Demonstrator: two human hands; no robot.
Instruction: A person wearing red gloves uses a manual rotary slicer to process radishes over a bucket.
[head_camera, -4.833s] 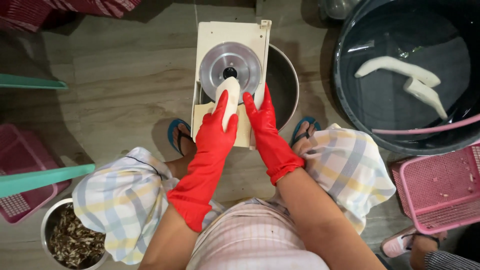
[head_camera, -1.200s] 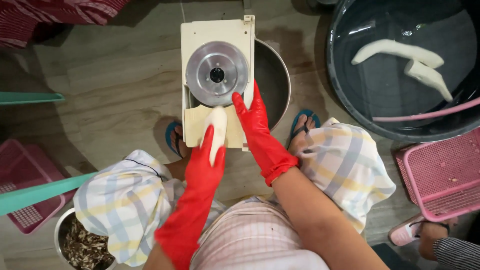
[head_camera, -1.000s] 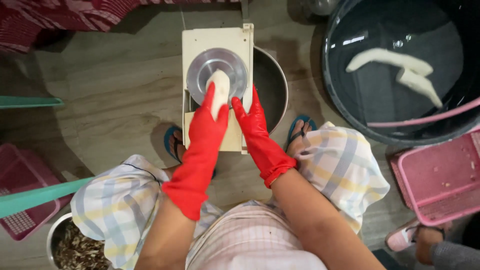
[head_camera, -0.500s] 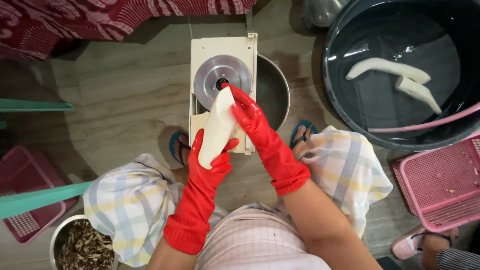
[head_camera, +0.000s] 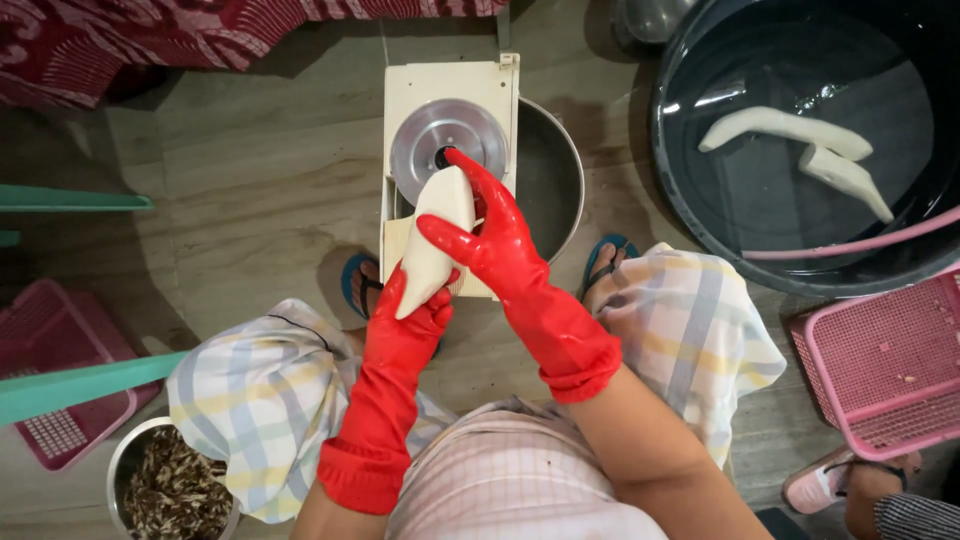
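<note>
Both my hands wear long red rubber gloves. My left hand grips the lower end of a pale peeled root, lifted and tilted above a cream slicing board with a round metal blade disc. My right hand wraps over the root's upper side, its fingers spread toward the disc. The slicer rests across a metal basin between my feet.
A large dark tub of water at the upper right holds two more peeled roots. A pink plastic crate sits right, another left. A metal bowl of dark peelings stands at lower left. Someone's foot shows at lower right.
The root was pressed flat on the slicer and slid over the disc; now both hands have lifted it off the board and turned it upward.
</note>
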